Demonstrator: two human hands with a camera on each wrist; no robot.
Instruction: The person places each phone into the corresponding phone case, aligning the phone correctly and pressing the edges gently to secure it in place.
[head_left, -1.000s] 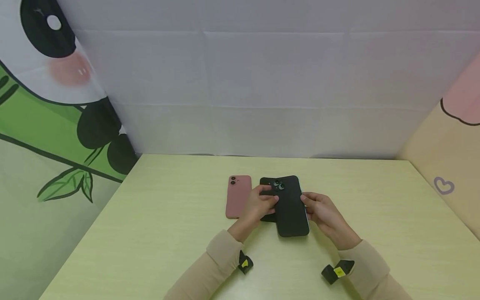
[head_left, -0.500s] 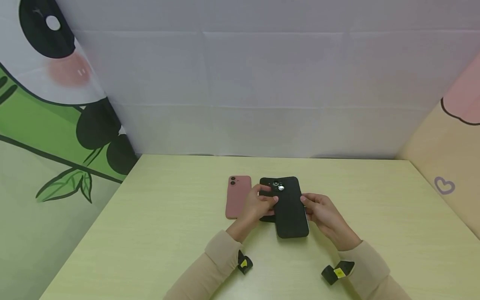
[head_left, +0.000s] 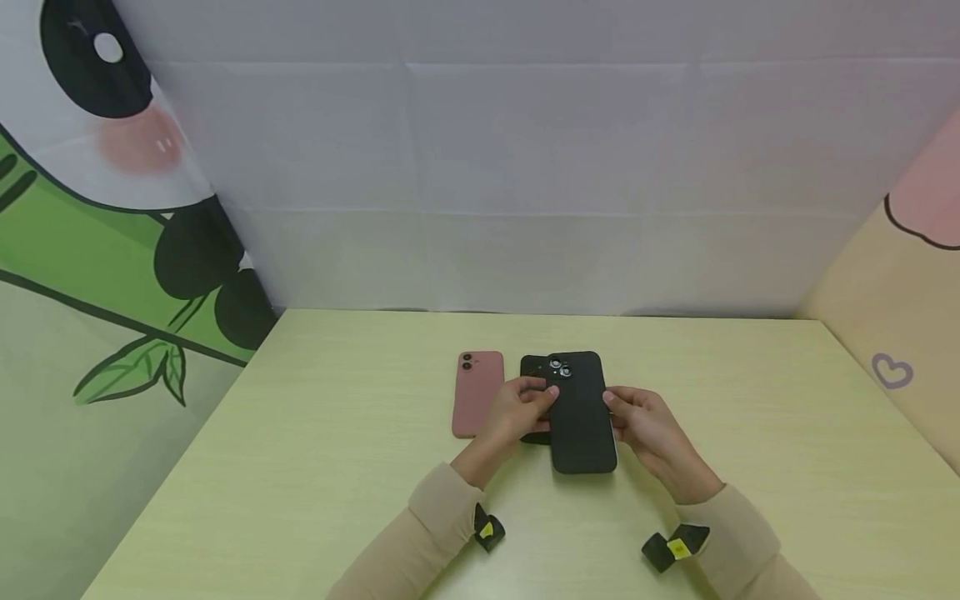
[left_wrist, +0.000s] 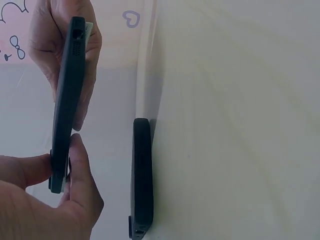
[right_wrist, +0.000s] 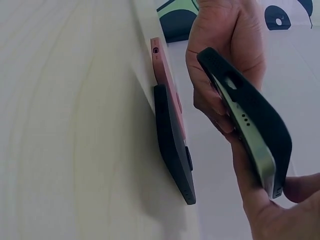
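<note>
A black-cased phone is held above the table, camera side up, between both hands. The left hand pinches its left edge near the cameras; the right hand grips its right edge, thumb on top. In the right wrist view the dark case stands partly off the light-coloured phone body, with a gap between them. Lower down, another black phone lies on the table, partly covered by the left hand and the held phone; the left wrist view shows it edge-on.
A pink phone lies left of the black ones on the pale wooden table. Behind the table stands a grey-white backdrop, with printed cartoon panels at the side.
Both hands keep their hold on the black-cased phone, whose tilt has changed slightly. The phones on the table have not moved.
</note>
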